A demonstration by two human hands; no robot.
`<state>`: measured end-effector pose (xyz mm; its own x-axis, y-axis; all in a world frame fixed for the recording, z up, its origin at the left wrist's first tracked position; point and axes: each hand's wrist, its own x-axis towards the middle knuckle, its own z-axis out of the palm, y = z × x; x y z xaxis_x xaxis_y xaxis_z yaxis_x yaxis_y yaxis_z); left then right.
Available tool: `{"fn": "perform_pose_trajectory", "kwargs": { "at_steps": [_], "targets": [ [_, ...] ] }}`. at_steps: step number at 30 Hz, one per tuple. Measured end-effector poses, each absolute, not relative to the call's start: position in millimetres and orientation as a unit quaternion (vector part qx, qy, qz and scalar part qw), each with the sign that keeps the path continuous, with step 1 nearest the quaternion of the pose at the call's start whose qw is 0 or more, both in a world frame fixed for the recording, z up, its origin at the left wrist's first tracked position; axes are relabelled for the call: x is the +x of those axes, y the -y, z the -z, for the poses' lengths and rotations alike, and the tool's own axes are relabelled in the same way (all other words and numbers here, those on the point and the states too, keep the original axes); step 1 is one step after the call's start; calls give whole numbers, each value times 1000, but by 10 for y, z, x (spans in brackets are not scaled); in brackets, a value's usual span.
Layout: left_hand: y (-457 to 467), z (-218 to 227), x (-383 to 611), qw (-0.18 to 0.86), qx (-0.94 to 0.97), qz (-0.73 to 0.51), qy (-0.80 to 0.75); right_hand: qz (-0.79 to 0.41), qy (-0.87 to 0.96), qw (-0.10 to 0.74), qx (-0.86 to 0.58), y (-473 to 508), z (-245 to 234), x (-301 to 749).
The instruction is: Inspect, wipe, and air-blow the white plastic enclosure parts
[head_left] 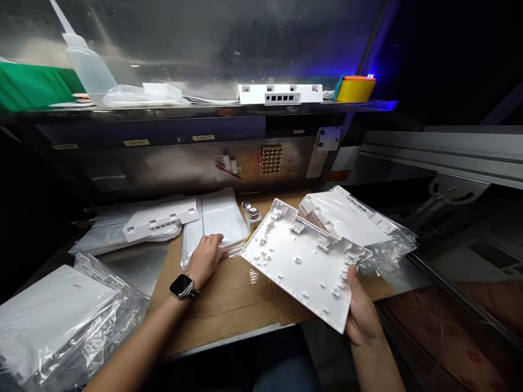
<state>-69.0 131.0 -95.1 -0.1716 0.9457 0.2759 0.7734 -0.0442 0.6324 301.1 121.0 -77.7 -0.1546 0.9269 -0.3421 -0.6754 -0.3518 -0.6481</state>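
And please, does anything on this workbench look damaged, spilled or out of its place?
Nothing looks spilled or plainly damaged. Only a little untidy: the white panel on the left lies askew across clear plastic bags, not lined up with them. The white cover in the right hand shows no visible crack.

Cardboard (245,310), six o'clock: brown, matt, paper-like. Shell (302,267), five o'clock: white moulded plastic, smooth between raised clips. Bag stack (223,218), near centre: clear, glossy film. Panel (53,305), eight o'clock: I see smooth white plastic under crinkled, shiny wrap (108,310). Back wall (253,43), twelve o'clock: dull-sheened metal. Bottle (90,68), ten o'clock: translucent plastic.
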Motion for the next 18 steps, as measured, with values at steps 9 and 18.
{"fn": "perform_pose_trajectory", "kwargs": {
  "at_steps": [9, 18],
  "targets": [
    [-1535, 818, -988, 167, 584, -351, -712, -694, 180, 573, -396, -1160, 714, 2998],
    [-1748, 757, -1288, 364, 525, -387, -665, -583, 319, 576, -476, -1082, 915, 2443]
  ]
}}
